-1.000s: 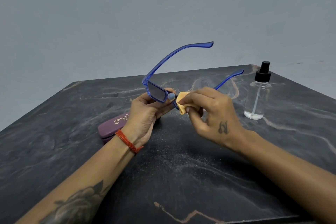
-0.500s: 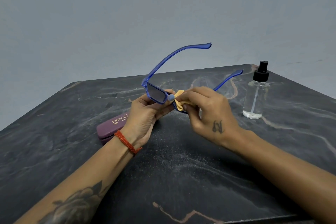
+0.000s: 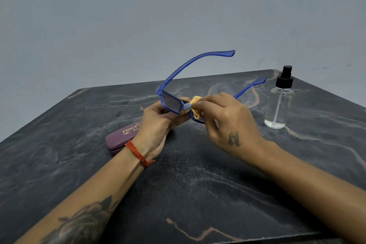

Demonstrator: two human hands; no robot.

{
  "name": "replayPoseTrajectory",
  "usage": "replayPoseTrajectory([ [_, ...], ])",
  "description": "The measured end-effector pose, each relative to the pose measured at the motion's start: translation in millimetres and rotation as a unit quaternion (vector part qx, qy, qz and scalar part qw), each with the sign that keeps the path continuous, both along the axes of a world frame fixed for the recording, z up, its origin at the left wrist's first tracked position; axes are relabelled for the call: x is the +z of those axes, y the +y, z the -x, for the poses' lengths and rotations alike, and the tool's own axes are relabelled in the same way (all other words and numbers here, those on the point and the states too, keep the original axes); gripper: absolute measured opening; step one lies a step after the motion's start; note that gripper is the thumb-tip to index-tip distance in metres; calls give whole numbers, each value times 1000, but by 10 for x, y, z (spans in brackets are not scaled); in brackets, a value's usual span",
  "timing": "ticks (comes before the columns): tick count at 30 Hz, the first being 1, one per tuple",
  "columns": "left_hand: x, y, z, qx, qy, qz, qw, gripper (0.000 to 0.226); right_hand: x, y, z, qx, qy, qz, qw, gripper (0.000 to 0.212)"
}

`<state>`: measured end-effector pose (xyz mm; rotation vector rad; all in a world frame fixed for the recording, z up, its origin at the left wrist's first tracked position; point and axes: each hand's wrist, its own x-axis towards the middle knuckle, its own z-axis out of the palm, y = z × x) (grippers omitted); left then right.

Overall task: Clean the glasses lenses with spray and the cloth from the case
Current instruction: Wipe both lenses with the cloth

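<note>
Wiping stage, well into the task by my reading. The glasses (image 3: 179, 93) are held up above the dark marbled surface (image 3: 198, 184), temple arms open and pointing away from the camera. The left hand (image 3: 158, 123) grips the frame at the bridge and along the lower edge of the left-side lens, thumb and fingers curled on it. The right hand (image 3: 227, 123) pinches the yellow cloth (image 3: 196, 105) against the other lens, fingers folded round the fabric

The spray bottle (image 3: 279, 101) stands upright on the surface off to the right, cap on, well apart from both hands; only a little liquid sits at the bottom. The purple case (image 3: 122, 136) lies shut behind the left wrist. So the cloth is out and the bottle set aside; spraying looks done, though no droplets can be made out

Left to do, as I judge: finish this lens, possibly the uncovered one, then put things down

Hidden: the lens being wiped is almost wholly behind the right hand and cloth. The exposed lens is dark-tinted; smears or cleanliness cannot be told. The case lettering is partly cut off by the left hand
</note>
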<state>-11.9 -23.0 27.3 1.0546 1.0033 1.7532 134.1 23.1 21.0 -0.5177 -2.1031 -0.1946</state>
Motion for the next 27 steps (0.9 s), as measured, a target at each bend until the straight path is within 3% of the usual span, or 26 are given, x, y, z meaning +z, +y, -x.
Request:
replayPoseTrajectory([
  [7, 3, 22, 33, 21, 7, 6, 1000, 22, 6, -20, -19, -126, -80, -30, 988, 10],
  [15, -9, 30, 16, 22, 8, 2, 1000, 14, 51, -103, -35, -189, -118, -49, 974, 11],
  [20, 5, 41, 46, 29, -18, -10, 999, 13, 11, -104, -21, -132, -58, 4, 990, 27],
  [27, 12, 22, 41, 24, -25, -17, 999, 20, -10, -82, 27, 27, 57, 87, 994, 29],
])
